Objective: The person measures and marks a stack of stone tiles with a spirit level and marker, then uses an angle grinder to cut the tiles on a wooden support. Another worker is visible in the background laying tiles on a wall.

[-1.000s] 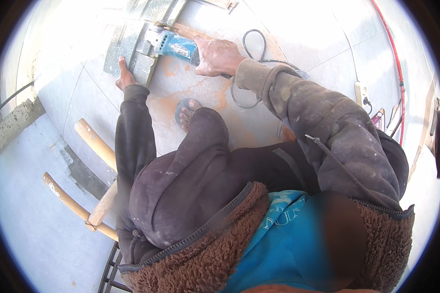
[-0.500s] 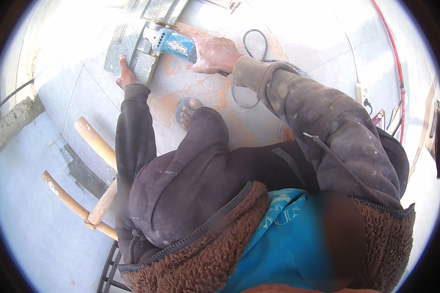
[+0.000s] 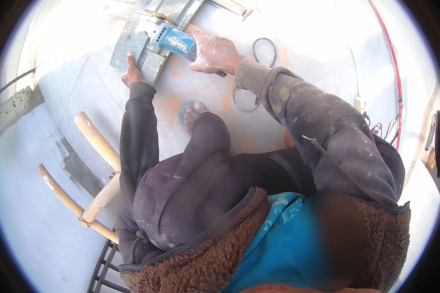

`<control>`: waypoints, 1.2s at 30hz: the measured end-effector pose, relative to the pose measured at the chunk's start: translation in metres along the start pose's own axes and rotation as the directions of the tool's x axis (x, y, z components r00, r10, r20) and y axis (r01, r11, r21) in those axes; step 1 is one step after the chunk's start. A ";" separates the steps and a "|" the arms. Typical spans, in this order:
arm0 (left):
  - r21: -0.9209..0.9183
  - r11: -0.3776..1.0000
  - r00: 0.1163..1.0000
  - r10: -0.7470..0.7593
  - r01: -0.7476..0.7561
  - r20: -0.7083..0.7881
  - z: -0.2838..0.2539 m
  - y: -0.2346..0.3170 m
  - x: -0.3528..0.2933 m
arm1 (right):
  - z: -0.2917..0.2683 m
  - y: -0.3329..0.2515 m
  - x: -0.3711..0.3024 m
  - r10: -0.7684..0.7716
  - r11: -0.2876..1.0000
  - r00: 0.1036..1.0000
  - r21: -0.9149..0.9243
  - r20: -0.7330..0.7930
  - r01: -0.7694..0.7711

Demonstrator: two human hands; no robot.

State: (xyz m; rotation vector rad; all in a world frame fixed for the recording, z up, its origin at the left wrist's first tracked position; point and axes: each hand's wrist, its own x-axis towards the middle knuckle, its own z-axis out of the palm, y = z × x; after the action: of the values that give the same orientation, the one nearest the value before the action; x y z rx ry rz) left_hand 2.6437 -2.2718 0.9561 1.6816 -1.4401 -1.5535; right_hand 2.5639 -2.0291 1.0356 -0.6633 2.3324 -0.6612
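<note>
My right hand [image 3: 214,53] is wrapped round the body of a blue angle grinder [image 3: 176,41]. The grinder's head points left, and its thin disc [image 3: 159,16] stands over a grey stone tile [image 3: 131,45] on the floor. My left hand [image 3: 133,74] holds the tile's near end, thumb on top; its other fingers are mostly hidden by the tile's edge. Lengthwise lines or joints run along the grey piece, so I cannot tell if it is one tile or several strips. Glare washes out its far left side.
A grey cable [image 3: 265,40] loops on the floor right of the grinder. Farther right are a white power strip [image 3: 361,103] and a red hose [image 3: 399,88]. Wooden poles [image 3: 97,139] stand at the left, above a dark metal rack [image 3: 102,268]. My foot [image 3: 190,116] rests below the tile.
The grinder's head and disc have shifted slightly up across the tile. Tile and left hand appear a little farther right, partly because the whole view has moved.
</note>
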 end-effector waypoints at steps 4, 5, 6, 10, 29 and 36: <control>0.004 0.999 0.997 -0.040 0.040 0.068 -0.003 -0.002 0.013 | -0.021 -0.010 0.005 -0.014 0.992 0.999 0.122 -0.029 0.017; -0.025 0.999 0.994 -0.029 0.032 0.103 -0.006 -0.004 0.018 | -0.021 -0.007 0.010 -0.043 0.987 0.995 0.150 -0.095 0.057; -0.053 0.998 0.990 -0.017 0.025 0.139 -0.007 -0.004 0.025 | -0.025 -0.005 0.015 -0.069 0.979 0.984 0.177 -0.161 0.098; -0.158 0.987 0.978 0.011 0.022 0.209 -0.012 -0.012 0.034 | -0.092 0.001 0.020 -0.229 0.928 0.945 0.239 -0.234 0.284; -0.278 0.960 0.981 0.026 0.028 0.191 -0.012 -0.020 0.044 | -0.271 0.029 -0.074 0.164 0.766 0.940 0.639 -0.301 0.071; -0.261 0.961 0.973 -0.033 0.094 0.230 -0.013 -0.015 0.041 | -0.253 0.056 -0.068 0.126 0.753 0.967 0.656 -0.220 0.051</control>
State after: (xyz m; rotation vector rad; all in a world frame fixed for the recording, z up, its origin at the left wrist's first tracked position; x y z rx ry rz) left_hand 2.6541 -2.3069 0.9286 1.4420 -1.2169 -1.9300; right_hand 2.4248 -1.8739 1.2033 -0.2017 2.0906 -1.5303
